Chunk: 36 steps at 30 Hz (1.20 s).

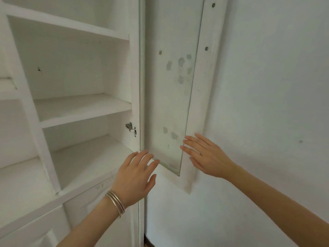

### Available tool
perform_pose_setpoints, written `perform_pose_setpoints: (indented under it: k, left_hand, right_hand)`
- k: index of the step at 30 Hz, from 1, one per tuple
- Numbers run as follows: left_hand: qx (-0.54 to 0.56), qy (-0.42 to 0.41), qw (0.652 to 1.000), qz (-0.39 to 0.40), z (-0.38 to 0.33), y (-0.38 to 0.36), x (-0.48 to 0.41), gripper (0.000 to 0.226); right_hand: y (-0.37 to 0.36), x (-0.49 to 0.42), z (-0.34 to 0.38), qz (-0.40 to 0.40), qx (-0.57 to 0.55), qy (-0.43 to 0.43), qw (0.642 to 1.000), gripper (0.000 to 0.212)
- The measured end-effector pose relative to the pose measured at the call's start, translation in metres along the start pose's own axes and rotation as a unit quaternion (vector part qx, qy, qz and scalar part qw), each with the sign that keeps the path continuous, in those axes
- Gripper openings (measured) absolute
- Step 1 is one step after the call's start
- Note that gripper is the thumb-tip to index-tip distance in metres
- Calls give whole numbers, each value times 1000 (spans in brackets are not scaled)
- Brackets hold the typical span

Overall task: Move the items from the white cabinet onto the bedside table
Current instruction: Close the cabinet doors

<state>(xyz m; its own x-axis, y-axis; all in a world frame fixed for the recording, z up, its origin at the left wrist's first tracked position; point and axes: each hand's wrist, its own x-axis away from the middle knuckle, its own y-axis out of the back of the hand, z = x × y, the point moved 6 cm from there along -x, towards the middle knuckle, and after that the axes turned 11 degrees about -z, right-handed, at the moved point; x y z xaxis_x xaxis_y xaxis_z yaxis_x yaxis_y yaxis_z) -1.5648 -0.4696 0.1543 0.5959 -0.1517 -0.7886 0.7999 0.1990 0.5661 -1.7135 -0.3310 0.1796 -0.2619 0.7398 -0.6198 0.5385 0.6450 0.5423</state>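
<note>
The white cabinet [78,111] fills the left half of the head view, and its shelves hold no items. Its glass-panelled door [170,86] stands swung open to the right, against the wall. My left hand [137,175], with bangles on the wrist, has straight spread fingers whose tips reach the door's lower inner corner. My right hand [204,155] is flat with straight fingers at the door's lower outer frame. Neither hand holds anything. The bedside table is out of view.
A metal hinge [131,128] sits on the cabinet's right inner wall. A plain white wall [267,104] takes up the right side. Closed lower cabinet doors [85,216] lie below the shelves. A strip of dark floor shows at the bottom.
</note>
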Motion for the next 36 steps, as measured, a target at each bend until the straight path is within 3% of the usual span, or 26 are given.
perform_pose_setpoints:
  k: [10,17,28,36]
  left_hand:
    - [-91,74,991,66,9,-21,-8,36]
    - [-139,123,977,102,36,-12,3,36]
    - [-198,153,964,90,76,25,18,37]
    - [-260,170,947,80,138,92,67,35]
  right_hand:
    - [-62,-17,-43,-148,-18,138,979,31]
    - [-64,-23,-33,-219,-62,175,958,39]
    - [-29,-70,57,-276,-155,237,919,32]
    - [-24,-140,144,-295,-192,242,904,21]
